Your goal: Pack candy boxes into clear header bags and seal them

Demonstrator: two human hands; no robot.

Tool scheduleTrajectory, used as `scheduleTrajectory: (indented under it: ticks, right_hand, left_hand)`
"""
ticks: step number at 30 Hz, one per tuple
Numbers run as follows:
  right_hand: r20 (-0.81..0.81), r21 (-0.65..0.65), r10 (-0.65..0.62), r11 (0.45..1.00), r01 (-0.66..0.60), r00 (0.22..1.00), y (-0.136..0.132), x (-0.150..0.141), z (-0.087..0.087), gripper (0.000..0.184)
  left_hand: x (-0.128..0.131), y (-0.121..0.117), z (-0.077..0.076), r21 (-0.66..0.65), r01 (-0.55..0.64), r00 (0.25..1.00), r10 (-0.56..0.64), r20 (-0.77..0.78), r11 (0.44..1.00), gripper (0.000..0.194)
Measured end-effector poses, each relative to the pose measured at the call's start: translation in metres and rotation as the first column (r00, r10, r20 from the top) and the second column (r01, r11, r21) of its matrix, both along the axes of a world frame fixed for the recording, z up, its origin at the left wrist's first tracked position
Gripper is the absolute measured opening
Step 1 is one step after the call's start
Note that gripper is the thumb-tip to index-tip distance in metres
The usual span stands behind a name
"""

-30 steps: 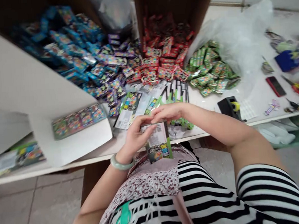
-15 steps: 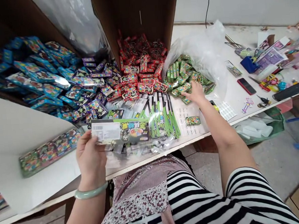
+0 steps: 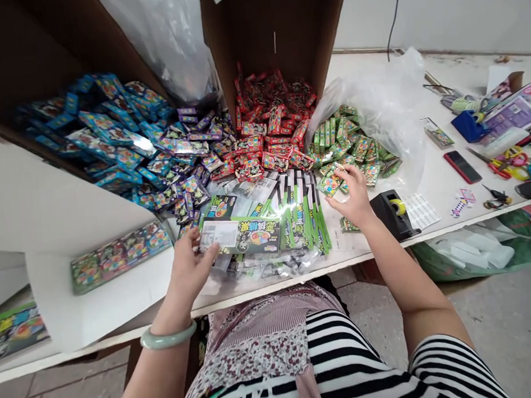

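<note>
My left hand, with a jade-coloured bangle on its wrist, grips the left end of a clear plastic bag with a printed black and green header. A white barcode label shows on that header. The bag lies over more bags of the same kind. In my right hand, thumb and fingers close on a small green printed box, at the near edge of a heap of green boxes. Another green box is partly hidden under my right wrist.
Heaps of blue, purple and red boxes spill from cartons behind. A filled pack lies to the left. At right are a tape dispenser, a sticker sheet, a phone and scissors.
My left hand has lowered the bag and moved right with it, over the other bags. My right hand has drawn a green box towards me from the heap. The view has shifted left.
</note>
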State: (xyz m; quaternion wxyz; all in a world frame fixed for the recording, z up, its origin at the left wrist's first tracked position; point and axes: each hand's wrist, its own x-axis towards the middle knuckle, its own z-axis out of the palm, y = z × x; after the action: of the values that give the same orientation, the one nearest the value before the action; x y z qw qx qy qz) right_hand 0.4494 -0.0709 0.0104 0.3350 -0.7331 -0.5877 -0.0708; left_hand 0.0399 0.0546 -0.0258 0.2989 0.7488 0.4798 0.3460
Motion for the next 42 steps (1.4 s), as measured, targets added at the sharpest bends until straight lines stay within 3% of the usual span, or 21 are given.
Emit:
scheduleTrajectory:
  ticks: [2, 4, 6, 8, 9, 11, 13, 15, 17, 20, 23, 24, 26, 28, 30, 31, 33, 36, 37, 42]
  right_hand:
    - [-0.026, 0.056, 0.102, 0.993, -0.1, 0.994, -0.006, -0.025, 0.007, 0.049]
    - [-0.056, 0.076, 0.169, 0.983, -0.165, 0.984, -0.004, -0.051, 0.012, 0.042]
    - [-0.086, 0.089, 0.198, 0.978, -0.191, 0.976, 0.001, -0.079, 0.015, 0.039]
    - [-0.12, 0.118, 0.218, 0.972, -0.204, 0.969, 0.007, -0.108, 0.016, 0.037]
    - [-0.137, 0.132, 0.225, 0.969, -0.207, 0.965, 0.008, -0.121, 0.016, 0.037]
    - [-0.166, 0.137, 0.248, 0.964, -0.227, 0.954, 0.007, -0.14, 0.016, 0.038]
    - [-0.185, 0.1, 0.349, 0.937, -0.336, 0.919, 0.0, -0.146, 0.018, 0.034]
    - [-0.199, 0.059, 0.513, 0.857, -0.513, 0.835, -0.007, -0.141, 0.023, 0.028]
    - [-0.164, 0.028, 0.628, 0.774, -0.633, 0.761, -0.009, -0.13, 0.034, 0.035]
    - [-0.058, -0.119, 0.692, 0.711, -0.693, 0.72, -0.002, -0.119, 0.052, 0.068]
    - [-0.068, -0.291, 0.77, 0.593, -0.751, 0.635, 0.009, -0.118, 0.062, 0.07]
    - [-0.081, -0.3, 0.775, 0.581, -0.757, 0.627, 0.01, -0.116, 0.062, 0.068]
    - [-0.095, -0.248, 0.729, 0.643, -0.725, 0.678, 0.009, -0.108, 0.06, 0.069]
    - [-0.118, -0.145, 0.609, 0.771, -0.62, 0.785, 0.004, -0.092, 0.056, 0.073]
    - [-0.181, -0.064, 0.489, 0.86, -0.506, 0.853, -0.001, -0.075, 0.05, 0.071]
    - [-0.224, -0.047, 0.464, 0.874, -0.485, 0.857, -0.004, -0.069, 0.047, 0.068]
    - [-0.319, -0.041, 0.506, 0.837, -0.545, 0.801, -0.006, -0.064, 0.041, 0.061]
    - [-0.407, -0.038, 0.618, 0.724, -0.688, 0.673, -0.003, -0.074, 0.031, 0.06]
    - [-0.399, -0.049, 0.629, 0.712, -0.7, 0.668, -0.001, -0.079, 0.028, 0.062]
    - [-0.179, -0.147, 0.604, 0.764, -0.628, 0.777, 0.002, -0.087, 0.022, 0.068]
  left_hand:
    - [0.012, -0.008, 0.022, 0.084, -0.058, 0.997, 0.062, -0.042, 0.995, 0.051]
    - [0.036, -0.022, 0.045, 0.042, 0.004, 0.999, -0.006, 0.051, 0.999, 0.044]
    - [0.066, -0.039, 0.061, -0.144, 0.209, 0.958, -0.173, 0.227, 0.967, 0.042]
    - [0.094, -0.052, 0.066, -0.339, 0.423, 0.853, -0.242, 0.463, 0.84, 0.047]
    - [0.105, -0.055, 0.065, -0.387, 0.472, 0.797, -0.196, 0.571, 0.792, 0.047]
    - [0.115, -0.055, 0.062, -0.471, 0.473, 0.714, -0.01, 0.7, 0.745, 0.048]
    - [0.109, -0.049, 0.061, -0.507, 0.417, 0.65, 0.142, 0.746, 0.754, 0.05]
    - [0.096, -0.042, 0.064, -0.502, 0.35, 0.645, 0.185, 0.741, 0.791, 0.047]
    - [0.084, -0.036, 0.067, -0.49, 0.331, 0.716, 0.123, 0.687, 0.807, 0.039]
    - [0.083, -0.035, 0.067, -0.494, 0.422, 0.822, -0.092, 0.561, 0.76, 0.031]
    - [0.088, -0.037, 0.063, -0.458, 0.488, 0.834, -0.243, 0.495, 0.743, 0.031]
    - [0.087, -0.035, 0.062, -0.427, 0.508, 0.827, -0.284, 0.486, 0.748, 0.034]
    - [0.079, -0.029, 0.06, -0.317, 0.532, 0.819, -0.383, 0.427, 0.785, 0.049]
    - [0.064, -0.015, 0.058, -0.176, 0.541, 0.833, -0.493, 0.253, 0.823, 0.078]
    - [0.05, 0.001, 0.056, -0.105, 0.567, 0.822, -0.57, 0.006, 0.817, 0.102]
    - [0.045, 0.009, 0.053, -0.112, 0.59, 0.794, -0.599, -0.101, 0.8, 0.108]
    - [0.042, 0.021, 0.049, -0.158, 0.632, 0.717, -0.65, -0.252, 0.758, 0.11]
    - [0.045, 0.026, 0.046, -0.132, 0.664, 0.657, -0.659, -0.367, 0.736, 0.101]
    - [0.045, 0.024, 0.047, -0.091, 0.665, 0.663, -0.643, -0.383, 0.741, 0.099]
    - [0.034, 0.01, 0.052, 0.115, 0.613, 0.76, -0.545, -0.353, 0.781, 0.1]
